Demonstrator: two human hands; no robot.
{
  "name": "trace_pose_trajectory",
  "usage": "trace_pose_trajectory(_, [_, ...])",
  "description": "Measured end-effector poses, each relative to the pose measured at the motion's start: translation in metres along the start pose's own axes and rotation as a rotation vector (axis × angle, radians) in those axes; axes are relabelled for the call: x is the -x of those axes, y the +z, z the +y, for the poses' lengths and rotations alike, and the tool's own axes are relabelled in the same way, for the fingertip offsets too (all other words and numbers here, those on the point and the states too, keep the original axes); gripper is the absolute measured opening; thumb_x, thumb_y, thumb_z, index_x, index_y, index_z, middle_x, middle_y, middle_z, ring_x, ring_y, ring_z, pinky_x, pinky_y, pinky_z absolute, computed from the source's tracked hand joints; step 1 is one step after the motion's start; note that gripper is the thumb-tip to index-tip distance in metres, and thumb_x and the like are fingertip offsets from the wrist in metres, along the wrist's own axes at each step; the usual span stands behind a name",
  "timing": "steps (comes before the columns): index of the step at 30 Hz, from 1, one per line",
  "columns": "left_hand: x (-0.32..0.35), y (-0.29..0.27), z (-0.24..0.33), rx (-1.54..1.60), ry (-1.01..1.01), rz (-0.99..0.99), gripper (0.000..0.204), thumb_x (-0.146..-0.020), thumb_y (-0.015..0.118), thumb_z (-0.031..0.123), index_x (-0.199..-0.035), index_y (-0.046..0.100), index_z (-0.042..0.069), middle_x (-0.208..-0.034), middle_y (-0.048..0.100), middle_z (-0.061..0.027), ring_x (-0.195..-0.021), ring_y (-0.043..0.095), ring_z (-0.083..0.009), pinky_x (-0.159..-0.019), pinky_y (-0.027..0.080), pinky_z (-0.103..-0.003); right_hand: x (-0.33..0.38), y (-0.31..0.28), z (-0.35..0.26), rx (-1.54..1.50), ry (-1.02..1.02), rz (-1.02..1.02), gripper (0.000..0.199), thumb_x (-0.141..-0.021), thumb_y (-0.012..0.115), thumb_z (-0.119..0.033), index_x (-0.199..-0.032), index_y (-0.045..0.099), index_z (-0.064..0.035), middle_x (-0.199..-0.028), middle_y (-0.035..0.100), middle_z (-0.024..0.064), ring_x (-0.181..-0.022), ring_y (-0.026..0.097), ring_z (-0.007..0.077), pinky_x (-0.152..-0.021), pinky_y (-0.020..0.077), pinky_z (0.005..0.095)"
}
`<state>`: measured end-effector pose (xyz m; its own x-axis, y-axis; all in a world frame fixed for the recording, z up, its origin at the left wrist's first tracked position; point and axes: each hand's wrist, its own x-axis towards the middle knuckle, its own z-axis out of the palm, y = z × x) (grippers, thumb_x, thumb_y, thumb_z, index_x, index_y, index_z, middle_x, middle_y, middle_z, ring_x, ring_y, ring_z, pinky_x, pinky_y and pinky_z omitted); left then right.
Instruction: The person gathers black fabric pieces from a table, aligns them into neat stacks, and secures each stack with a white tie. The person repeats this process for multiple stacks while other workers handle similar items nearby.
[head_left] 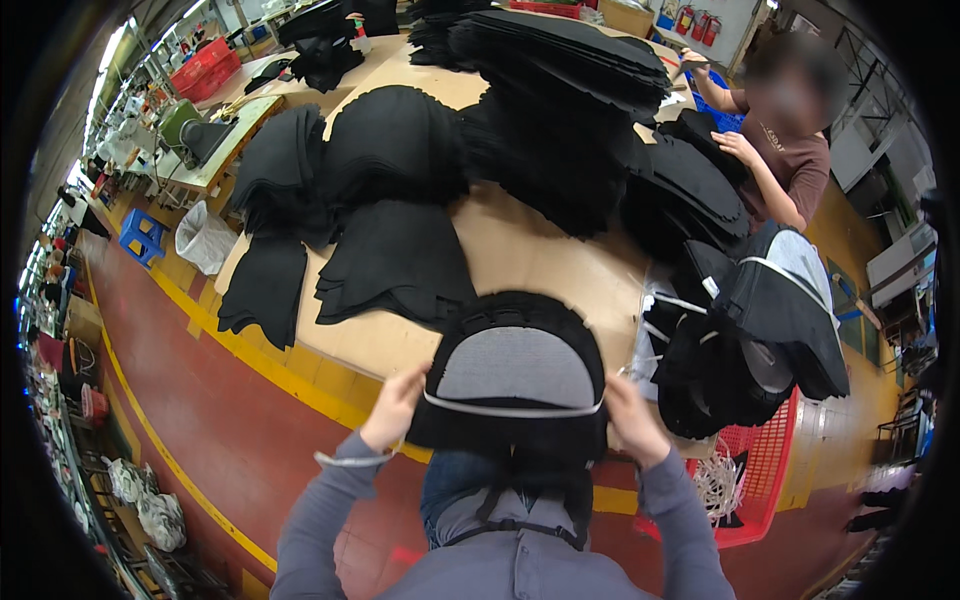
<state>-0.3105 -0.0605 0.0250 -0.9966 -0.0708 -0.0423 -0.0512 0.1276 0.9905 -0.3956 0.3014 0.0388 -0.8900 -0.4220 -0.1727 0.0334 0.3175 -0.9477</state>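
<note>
Between my two hands is a bundle of black fabric pieces [465, 433], rounded at the top, with a grey half-moon panel [515, 365] facing up. A white tie strip [510, 408] runs across it below the grey area. My left hand [397, 408] grips the bundle's left edge, and my right hand [632, 420] grips its right edge, fingers closed. The bundle is at the near edge of the tan table [520, 250], over my lap. Similar tied bundles [770, 300] lie heaped to my right, some showing grey panels.
Tall stacks of black cut pieces [395, 140] cover much of the table. A red basket [775, 480] holding white strips is at the lower right. A co-worker [785, 160] handles black pieces at the far right. Left are a white sack [205, 240] and a blue stool [142, 238].
</note>
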Motion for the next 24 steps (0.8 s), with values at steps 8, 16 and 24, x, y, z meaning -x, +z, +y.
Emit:
trace_pose_trajectory(8, [-0.048, -0.037, 0.034, -0.713, 1.02, -0.141, 0.051, -0.079, 0.056, -0.01, -0.129, 0.06, 0.003, -0.129, 0.065, -0.0178, -0.077, 0.064, -0.0219, -0.071, 0.054, -0.031, -0.025, -0.035, -0.05, 0.713, -1.019, 0.228, 0.05, -0.076, 0.062, 0.004, -0.124, 0.066, -0.009, -0.125, 0.068, 0.014, -0.071, 0.068, 0.0157, -0.06, 0.0518, 0.0284])
trace_pose_trajectory(16, [-0.054, 0.003, -0.013, -0.915, 0.75, -0.455, 0.061, -0.08, 0.058, -0.002, -0.139, 0.052, 0.012, -0.143, 0.052, -0.0054, -0.088, 0.065, -0.0252, -0.078, 0.056, -0.035, -0.01, 0.005, 0.026, 0.948, -0.358, 0.4, 0.026, -0.086, 0.064, -0.012, -0.111, 0.071, -0.0083, -0.104, 0.071, 0.0146, -0.066, 0.068, 0.0266, -0.06, 0.0531, 0.0384])
trace_pose_trajectory(24, [-0.059, -0.068, 0.062, -0.199, -0.052, -0.247, 0.038, -0.091, 0.063, 0.004, -0.13, 0.061, 0.004, -0.1, 0.067, -0.0021, -0.088, 0.062, -0.0072, -0.073, 0.05, -0.022, -0.019, -0.052, -0.084, 0.206, 0.136, 0.02, 0.027, -0.089, 0.069, -0.023, -0.08, 0.071, 0.0025, -0.056, 0.055, 0.0014, -0.052, 0.048, 0.0056, -0.05, 0.0377, 0.0248])
